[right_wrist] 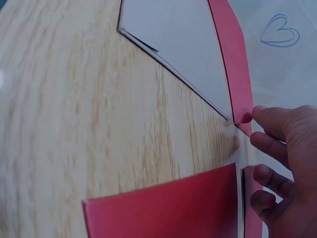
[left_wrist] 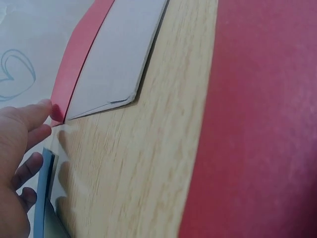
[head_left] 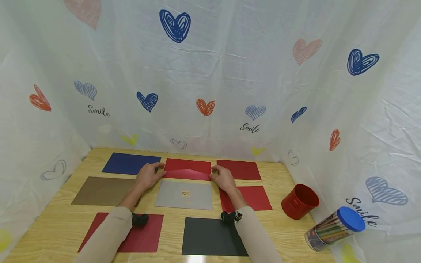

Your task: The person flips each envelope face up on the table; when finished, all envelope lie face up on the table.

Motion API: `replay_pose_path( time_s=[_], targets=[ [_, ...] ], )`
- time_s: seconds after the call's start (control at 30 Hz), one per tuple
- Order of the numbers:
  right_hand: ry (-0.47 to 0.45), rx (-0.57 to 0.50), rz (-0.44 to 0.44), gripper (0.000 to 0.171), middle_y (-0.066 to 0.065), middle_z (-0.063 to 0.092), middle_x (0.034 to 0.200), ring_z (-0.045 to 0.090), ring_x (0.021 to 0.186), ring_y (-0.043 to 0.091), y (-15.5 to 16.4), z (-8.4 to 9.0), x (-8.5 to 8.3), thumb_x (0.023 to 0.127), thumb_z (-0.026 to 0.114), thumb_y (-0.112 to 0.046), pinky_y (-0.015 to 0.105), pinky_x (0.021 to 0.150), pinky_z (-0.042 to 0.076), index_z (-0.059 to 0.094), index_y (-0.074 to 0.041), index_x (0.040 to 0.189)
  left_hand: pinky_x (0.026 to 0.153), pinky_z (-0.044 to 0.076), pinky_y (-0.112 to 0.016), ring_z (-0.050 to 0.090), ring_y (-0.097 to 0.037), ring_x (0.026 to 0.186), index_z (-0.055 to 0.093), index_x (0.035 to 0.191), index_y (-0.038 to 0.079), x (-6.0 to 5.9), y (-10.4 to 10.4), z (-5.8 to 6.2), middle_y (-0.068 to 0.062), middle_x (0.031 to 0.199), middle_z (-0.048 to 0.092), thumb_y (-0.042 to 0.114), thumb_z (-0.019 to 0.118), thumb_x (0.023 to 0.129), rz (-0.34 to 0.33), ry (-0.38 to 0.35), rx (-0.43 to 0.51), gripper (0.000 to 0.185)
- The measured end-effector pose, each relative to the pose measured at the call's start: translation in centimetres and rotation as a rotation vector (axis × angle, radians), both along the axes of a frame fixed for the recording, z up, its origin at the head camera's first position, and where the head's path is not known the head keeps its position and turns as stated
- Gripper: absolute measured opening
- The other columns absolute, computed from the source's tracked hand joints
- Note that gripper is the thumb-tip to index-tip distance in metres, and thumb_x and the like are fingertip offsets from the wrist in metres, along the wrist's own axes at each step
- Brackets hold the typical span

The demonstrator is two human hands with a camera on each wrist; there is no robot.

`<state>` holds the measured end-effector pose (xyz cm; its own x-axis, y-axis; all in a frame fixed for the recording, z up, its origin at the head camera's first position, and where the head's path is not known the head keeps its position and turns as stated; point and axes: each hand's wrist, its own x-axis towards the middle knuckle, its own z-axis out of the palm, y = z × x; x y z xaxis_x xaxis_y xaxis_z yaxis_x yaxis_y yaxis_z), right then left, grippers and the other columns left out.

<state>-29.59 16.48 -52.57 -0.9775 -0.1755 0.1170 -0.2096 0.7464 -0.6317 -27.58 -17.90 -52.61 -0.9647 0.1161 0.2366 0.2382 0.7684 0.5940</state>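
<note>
At the back middle of the wooden table is a red envelope (head_left: 187, 163), with its lighter, pointed flap on the near side. My left hand (head_left: 148, 177) pinches its left edge between thumb and index finger, the other fingers spread beside it. At the right edge, my right hand (head_left: 224, 179) pinches the same envelope in a like way. Both wrist views show thumb and finger at its corners (left_wrist: 62, 101) (right_wrist: 240, 99). Just in front lies a grey envelope (head_left: 184, 201) with a small gold sticker.
Around it lie blue (head_left: 129, 163), brown (head_left: 100, 191), crimson (head_left: 146, 237), black (head_left: 208, 237), red (head_left: 254, 198) and dark red (head_left: 238, 169) flat paper pieces. A red cup (head_left: 292, 204) and a blue-lidded pencil jar (head_left: 333, 228) stand right. White curtains (head_left: 210, 73) enclose the table.
</note>
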Motion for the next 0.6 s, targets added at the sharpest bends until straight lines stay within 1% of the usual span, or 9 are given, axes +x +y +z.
replay_pose_path(
  time_s=[0.07,0.17,0.2,0.27,0.4,0.5,0.6],
  targets=[
    [-0.002,-0.001,-0.003,0.039,0.004,0.069,0.12,0.063,0.107,0.023,-0.09,0.11,0.06,0.095,0.072,-0.027,0.042,0.088,0.054,0.066,-0.015,0.131,0.067,0.041,-0.036,0.056,-0.024,0.08,0.069,0.127,0.005,0.07,-0.03,0.06,-0.009,0.094,0.071,0.027,0.074,0.093,-0.001,-0.001,0.001,0.041],
    [-0.008,-0.007,0.0,0.04,0.005,0.069,0.121,0.064,0.107,0.024,-0.18,0.24,0.18,0.095,0.072,-0.026,0.043,0.087,0.054,0.065,-0.014,0.132,0.071,0.043,-0.038,0.058,-0.026,0.084,0.069,0.127,0.004,0.18,-0.11,0.1,-0.011,0.098,0.073,0.027,0.073,0.093,-0.006,0.006,0.001,0.041],
    [-0.011,-0.01,0.0,0.04,0.005,0.069,0.121,0.064,0.107,0.025,-0.2,0.28,0.2,0.095,0.072,-0.026,0.043,0.087,0.054,0.065,-0.014,0.133,0.071,0.043,-0.039,0.058,-0.026,0.084,0.069,0.128,0.005,0.21,-0.14,0.09,-0.011,0.098,0.072,0.027,0.074,0.093,-0.005,0.003,0.003,0.041],
    [-0.015,-0.014,0.002,0.041,0.005,0.069,0.122,0.064,0.107,0.025,-0.23,0.32,0.25,0.095,0.072,-0.026,0.043,0.086,0.054,0.065,-0.013,0.133,0.071,0.043,-0.039,0.058,-0.025,0.084,0.068,0.127,0.004,0.23,-0.2,0.08,-0.011,0.098,0.073,0.027,0.074,0.093,-0.006,0.005,0.004,0.042],
    [-0.005,-0.019,0.009,0.041,0.006,0.069,0.121,0.064,0.108,0.025,-0.24,0.35,0.27,0.096,0.071,-0.026,0.043,0.086,0.054,0.065,-0.011,0.133,0.069,0.042,-0.037,0.057,-0.023,0.079,0.068,0.127,0.005,0.24,-0.28,0.06,-0.01,0.093,0.072,0.026,0.075,0.093,-0.002,0.001,0.001,0.041],
    [0.001,-0.022,0.008,0.04,0.005,0.069,0.12,0.064,0.108,0.025,-0.18,0.32,0.29,0.096,0.071,-0.026,0.042,0.085,0.054,0.065,-0.012,0.133,0.07,0.045,-0.038,0.06,-0.026,0.083,0.068,0.128,0.004,0.26,-0.28,0.1,-0.012,0.099,0.073,0.026,0.074,0.093,-0.005,0.001,0.005,0.042],
    [-0.004,-0.024,-0.001,0.039,0.004,0.069,0.12,0.064,0.107,0.023,-0.11,0.29,0.37,0.095,0.072,-0.026,0.04,0.084,0.054,0.065,-0.014,0.132,0.074,0.048,-0.043,0.063,-0.032,0.092,0.068,0.128,0.003,0.33,-0.27,0.12,-0.016,0.11,0.073,0.026,0.073,0.094,-0.009,-0.001,0.016,0.042]
  ],
)
